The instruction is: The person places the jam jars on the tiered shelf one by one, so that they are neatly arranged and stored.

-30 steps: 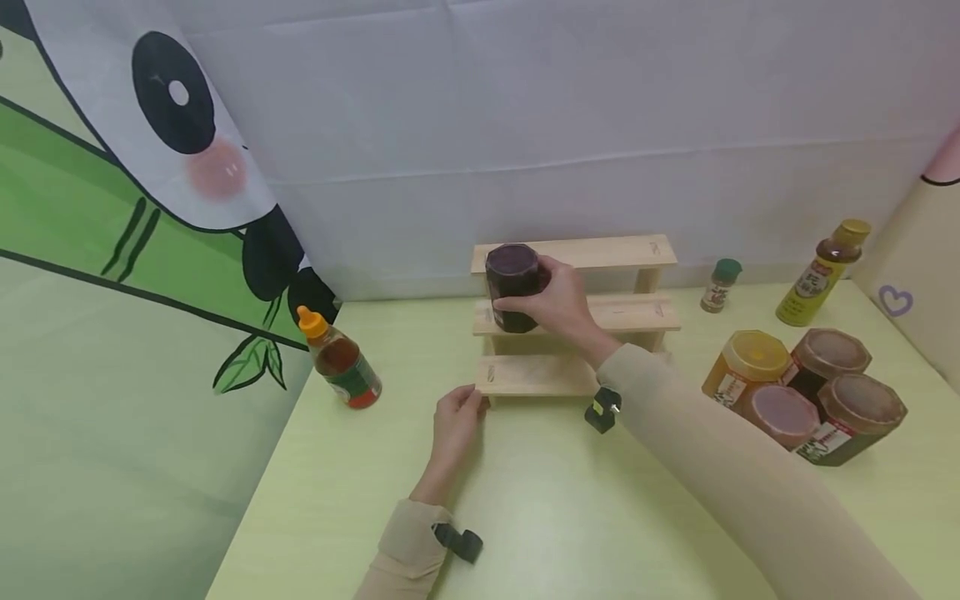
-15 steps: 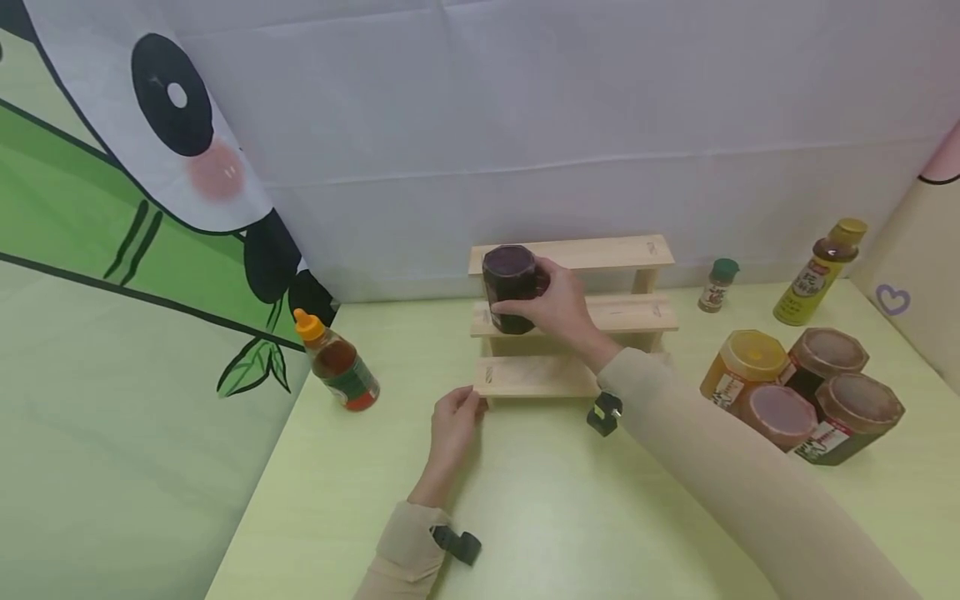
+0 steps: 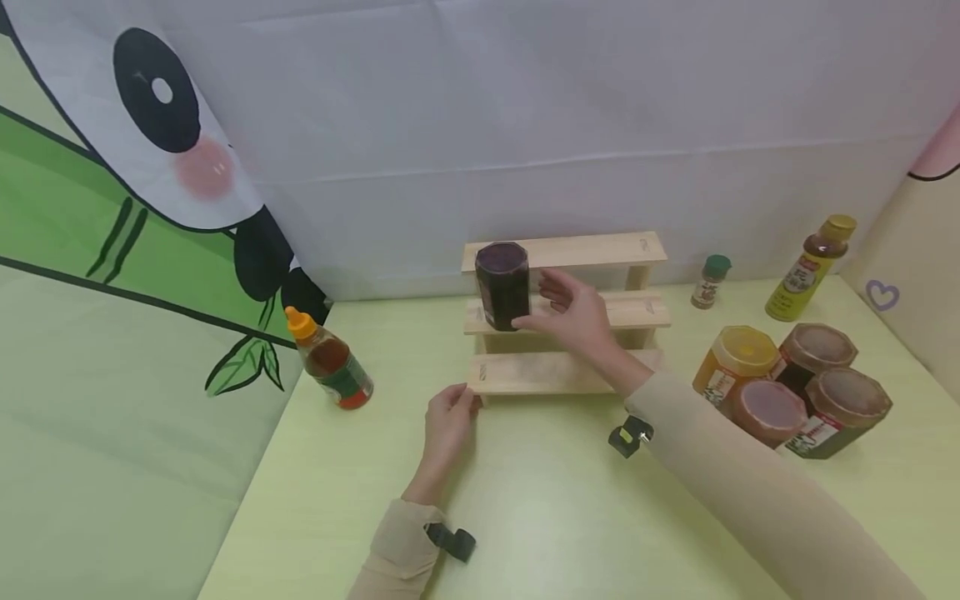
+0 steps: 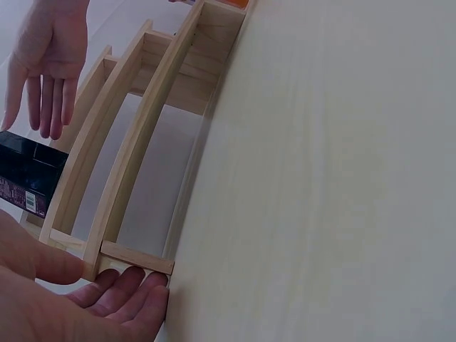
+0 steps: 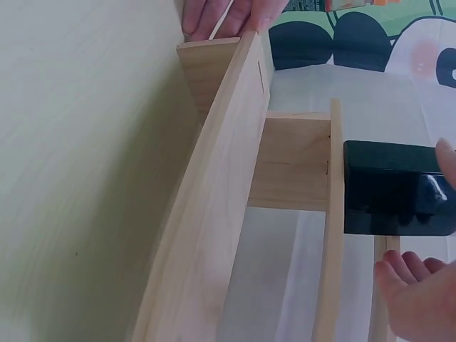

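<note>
Fingers parted, the right hand [image 3: 581,321] grips nothing, thumb at the dark jar [image 3: 504,287], contact unclear. The jar stands upright near the left edge of the middle shelf [image 3: 630,310]. Best to withdraw smoothly sideways while the left hand [image 3: 448,425] steadies, in a pinch, the near-left corner of the wooden rack [image 3: 551,373].

A pale-green table [image 3: 540,500] bears a three-tier wooden rack [image 3: 540,372], squeeze bottle [image 3: 332,360], shaker [image 3: 707,286], yellow-capped bottle [image 3: 804,273] and four clustered jars [image 3: 795,379]. On the rack — middle tier [image 3: 630,309], left end — stands a dark jar [image 3: 503,287].

legible text: none | dark jar [image 3: 502,287]: barcode [image 4: 30,201], blurred print [image 4: 10,191] | clustered jars [image 3: 846,408], yellow bottle [image 3: 801,282]: labels [image 3: 816,434] too small
</note>
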Motion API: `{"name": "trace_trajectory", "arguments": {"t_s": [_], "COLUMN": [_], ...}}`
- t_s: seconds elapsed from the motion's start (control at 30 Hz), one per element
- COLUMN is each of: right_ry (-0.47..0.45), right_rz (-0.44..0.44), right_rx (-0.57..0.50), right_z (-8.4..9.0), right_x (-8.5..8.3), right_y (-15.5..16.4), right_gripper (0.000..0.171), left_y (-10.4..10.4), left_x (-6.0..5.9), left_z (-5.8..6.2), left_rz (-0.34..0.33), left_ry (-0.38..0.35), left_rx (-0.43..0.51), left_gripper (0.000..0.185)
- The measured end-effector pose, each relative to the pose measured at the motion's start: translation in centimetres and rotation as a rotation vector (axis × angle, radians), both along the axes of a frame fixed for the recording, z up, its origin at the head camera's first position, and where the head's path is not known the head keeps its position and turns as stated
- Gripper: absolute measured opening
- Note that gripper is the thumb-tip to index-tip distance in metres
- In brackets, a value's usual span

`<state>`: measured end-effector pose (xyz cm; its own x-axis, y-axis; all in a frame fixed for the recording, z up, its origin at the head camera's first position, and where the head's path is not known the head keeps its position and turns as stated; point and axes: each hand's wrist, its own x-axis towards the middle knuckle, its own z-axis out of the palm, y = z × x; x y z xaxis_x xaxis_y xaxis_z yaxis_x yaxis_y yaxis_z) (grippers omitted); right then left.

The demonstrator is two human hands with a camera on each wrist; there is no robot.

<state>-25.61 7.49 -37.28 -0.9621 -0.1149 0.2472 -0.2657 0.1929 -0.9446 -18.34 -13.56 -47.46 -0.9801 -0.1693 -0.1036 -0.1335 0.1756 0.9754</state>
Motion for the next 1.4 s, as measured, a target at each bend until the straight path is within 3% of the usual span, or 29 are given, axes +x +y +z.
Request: {"name": "trace_trajectory", "arguments": {"t_s": [0.4, 0.73, 0.97, 1.23, 1.4], "right_ry": [-0.024, 0.015, 0.066, 0.13, 0.103], "right_rz": [0.028, 0.065, 0.092, 0.063, 0.049], "right_rx": [-0.047, -0.028, 0.025, 0.048, 0.08], "right_z": [2.4, -0.8, -0.5, -0.2, -0.1], "right_x": [4.4, 5.1, 7.1, 9.3, 10.5], "right_y": [2.4, 4.7, 5.8, 7.5, 9.1], "right_gripper": [0.073, 0.066, 0.067, 0.067, 0.068], "left_y": [0.4, 0.3, 0.1, 0.0, 0.2], "left_x": [-0.1, -0.3, -0.3, -0.3, -0.4], "left_z": [0.2, -0.1, -0.2, -0.1, -0.2], "left_rz": [0.015, 0.011, 0.001, -0.003, 0.001], "left_ry": [0.002, 0.012, 0.016, 0.017, 0.013], "left_rx": [-0.036, -0.054, -0.037, -0.024, -0.012], "left_gripper": [0.03, 0.031, 0.031, 0.032, 0.031]}}
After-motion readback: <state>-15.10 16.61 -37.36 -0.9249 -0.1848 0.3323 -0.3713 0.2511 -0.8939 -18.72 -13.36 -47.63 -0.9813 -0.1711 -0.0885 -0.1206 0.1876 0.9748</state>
